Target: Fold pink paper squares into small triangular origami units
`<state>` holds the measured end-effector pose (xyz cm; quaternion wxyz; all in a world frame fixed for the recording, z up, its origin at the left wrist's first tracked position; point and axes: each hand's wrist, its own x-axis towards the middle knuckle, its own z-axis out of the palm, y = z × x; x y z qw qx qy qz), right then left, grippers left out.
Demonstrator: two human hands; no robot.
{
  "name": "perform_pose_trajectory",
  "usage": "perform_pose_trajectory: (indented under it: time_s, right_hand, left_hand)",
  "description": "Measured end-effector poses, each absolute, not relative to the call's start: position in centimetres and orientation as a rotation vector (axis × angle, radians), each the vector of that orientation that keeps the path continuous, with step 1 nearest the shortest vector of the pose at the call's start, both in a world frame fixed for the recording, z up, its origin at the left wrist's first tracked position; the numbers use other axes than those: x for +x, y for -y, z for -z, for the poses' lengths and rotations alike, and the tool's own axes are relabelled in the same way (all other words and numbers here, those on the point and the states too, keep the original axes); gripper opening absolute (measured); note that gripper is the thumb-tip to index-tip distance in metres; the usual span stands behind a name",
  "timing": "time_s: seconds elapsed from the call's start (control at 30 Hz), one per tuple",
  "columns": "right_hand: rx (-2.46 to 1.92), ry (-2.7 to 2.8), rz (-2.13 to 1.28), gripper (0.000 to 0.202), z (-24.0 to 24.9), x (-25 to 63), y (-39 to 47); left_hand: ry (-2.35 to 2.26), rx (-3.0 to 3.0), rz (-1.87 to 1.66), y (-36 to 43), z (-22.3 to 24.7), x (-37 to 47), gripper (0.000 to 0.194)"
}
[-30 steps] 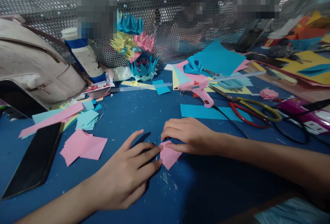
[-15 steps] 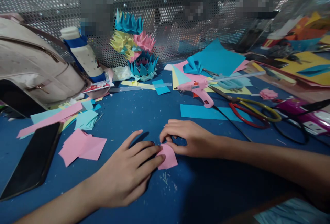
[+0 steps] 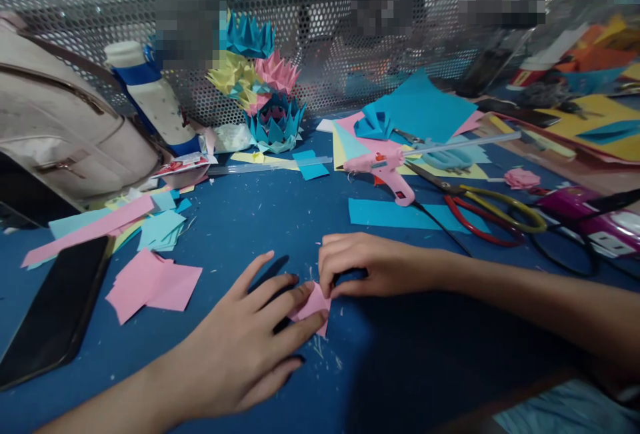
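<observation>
A small pink paper piece (image 3: 315, 306) lies on the blue table between both hands. My left hand (image 3: 255, 337) rests palm down with its fingers spread, two fingertips on the paper. At the paper's upper right corner, the thumb and index finger of my right hand (image 3: 357, 266) are pinched together on its edge. Part of the paper is hidden under the left fingers. To the left lies a stack of pink squares (image 3: 155, 287). A pink glue gun (image 3: 385, 171) lies beyond the right hand, above a blue paper strip (image 3: 415, 215).
Scissors with red and yellow handles (image 3: 490, 211) lie at the right, near a purple power strip (image 3: 590, 221). A black phone (image 3: 60, 307) is at the left. Folded paper flowers (image 3: 275, 121), a bottle (image 3: 150, 94) and a bag (image 3: 65, 121) stand along the perforated metal screen (image 3: 320, 41).
The pink paper has turned and shifted slightly left under the left fingers. My right hand has moved from beside its top to a pinch at its upper right corner.
</observation>
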<state>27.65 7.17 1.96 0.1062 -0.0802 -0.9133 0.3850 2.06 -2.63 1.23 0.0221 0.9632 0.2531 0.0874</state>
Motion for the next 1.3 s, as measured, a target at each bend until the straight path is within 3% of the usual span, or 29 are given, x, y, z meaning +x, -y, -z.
perform_pose_trajectory:
  time_s: [0.47,0.6,0.87,1.3]
  right_hand:
    - [-0.434,2.682,-1.024,0.011,-0.8,27.0,-6.2]
    - [-0.499,2.727,-0.913,0.019,-0.8,26.9,-5.5]
    - [-0.67,2.793,-0.659,0.008,-0.2,26.5,-4.0]
    - [-0.69,2.851,-0.379,0.013,0.2,26.2,-3.2]
  left_hand:
    - [-0.86,2.965,-0.213,3.2,-1.5,2.6,0.054]
    - [-0.861,2.955,-0.238,3.2,-1.6,2.7,0.053]
    - [-0.861,2.943,-0.242,3.1,-1.5,2.7,0.053]
    - [-0.869,2.921,-0.256,3.1,-1.4,2.8,0.052]
